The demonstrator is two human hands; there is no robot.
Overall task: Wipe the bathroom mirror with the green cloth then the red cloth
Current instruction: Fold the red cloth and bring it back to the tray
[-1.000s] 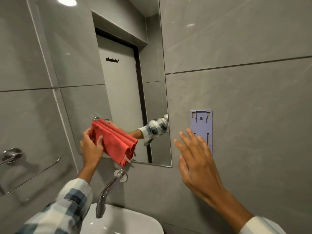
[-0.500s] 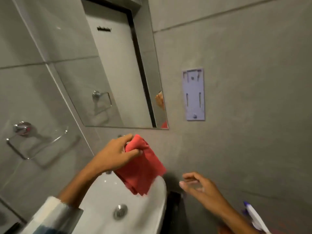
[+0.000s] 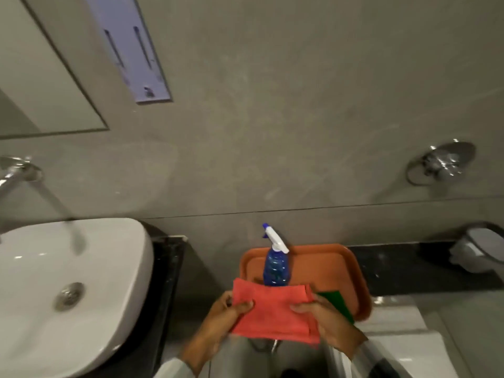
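Hands, left [image 3: 231, 313] and right [image 3: 327, 320], now both grip red cloth [image 3: 272, 309], lowered over orange tray [image 3: 351, 271].

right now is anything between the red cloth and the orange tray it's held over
Partly. The blue spray bottle stands on the orange tray just beyond the red cloth, and the green cloth lies on the tray's right side. Both hands, left and right, grip the red cloth.
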